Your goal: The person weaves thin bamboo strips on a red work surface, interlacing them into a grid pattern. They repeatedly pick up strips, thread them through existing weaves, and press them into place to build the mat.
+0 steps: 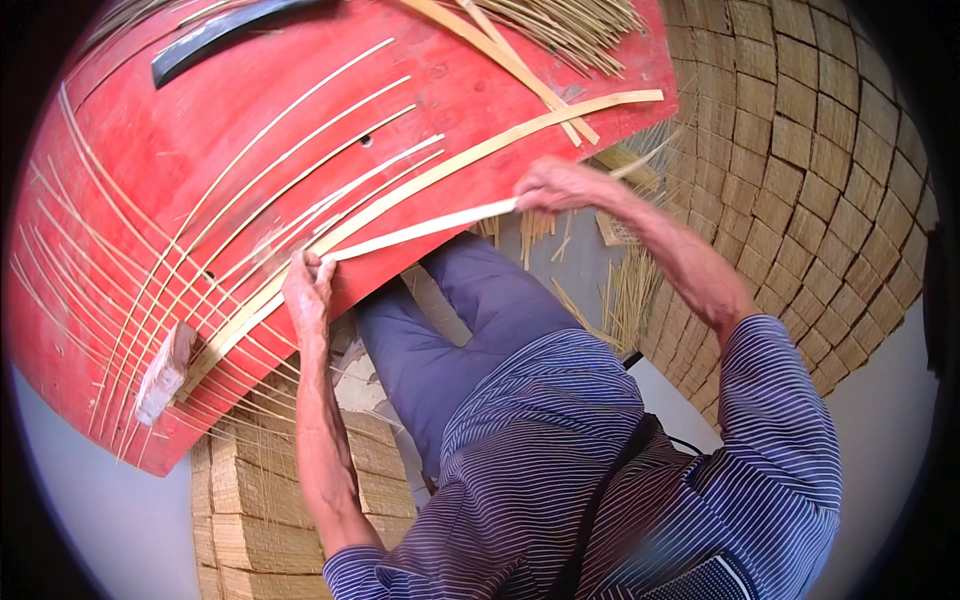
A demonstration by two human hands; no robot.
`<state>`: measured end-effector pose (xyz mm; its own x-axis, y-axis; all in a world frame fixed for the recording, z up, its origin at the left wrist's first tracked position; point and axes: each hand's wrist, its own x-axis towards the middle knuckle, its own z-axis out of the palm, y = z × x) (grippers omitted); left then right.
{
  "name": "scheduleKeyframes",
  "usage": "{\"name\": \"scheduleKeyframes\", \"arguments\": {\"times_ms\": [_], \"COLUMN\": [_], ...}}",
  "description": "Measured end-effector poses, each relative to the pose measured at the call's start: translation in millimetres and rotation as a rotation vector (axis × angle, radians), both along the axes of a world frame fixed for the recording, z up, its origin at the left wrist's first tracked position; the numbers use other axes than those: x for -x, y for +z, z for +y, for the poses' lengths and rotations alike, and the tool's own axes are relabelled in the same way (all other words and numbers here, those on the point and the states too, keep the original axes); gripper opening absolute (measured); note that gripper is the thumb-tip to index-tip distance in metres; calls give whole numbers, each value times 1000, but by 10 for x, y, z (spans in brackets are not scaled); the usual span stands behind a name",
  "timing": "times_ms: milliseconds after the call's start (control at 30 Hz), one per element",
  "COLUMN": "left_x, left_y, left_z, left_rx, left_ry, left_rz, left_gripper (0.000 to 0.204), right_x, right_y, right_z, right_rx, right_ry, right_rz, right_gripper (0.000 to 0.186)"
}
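Observation:
A pale, flat bamboo strip (425, 231) runs taut between my hands, above the near edge of the red board. My right hand (557, 187) is closed around it, and a narrow end sticks out behind the wrist. Its other end meets the weave, where my left hand (308, 290) pinches with thumb and fingers. Just beyond lies a wider bamboo strip (480, 152), running along the board. Thin bamboo strips (300, 97) cross it in a loose open lattice at the left. A wooden block (167, 373) rests on the lattice's lower left end.
The red board (180, 130) carries a dark curved blade-like tool (225, 38) and a bundle of thin sticks (570, 32) at its far side. Stacked tied bundles (790, 140) form a wall at right. More bundles (250, 490) stand below left, and loose strips (632, 290) lie by my legs.

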<state>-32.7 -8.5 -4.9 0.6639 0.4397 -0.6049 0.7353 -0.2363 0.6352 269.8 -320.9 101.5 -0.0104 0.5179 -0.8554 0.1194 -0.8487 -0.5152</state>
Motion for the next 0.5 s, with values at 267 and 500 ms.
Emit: {"name": "scheduleKeyframes", "arguments": {"times_ms": [267,500], "left_x": [-133,-171], "left_y": [-23,31], "left_z": [-100,-115], "left_rx": [-141,-147], "left_ry": [16,10], "left_rz": [33,31], "left_gripper": [40,39], "right_x": [-763,-670], "right_y": [-538,-745], "right_z": [-860,-859], "right_rx": [-10,66], "right_ry": [247,154], "right_rz": [-633,-717], "right_gripper": [26,25]}}
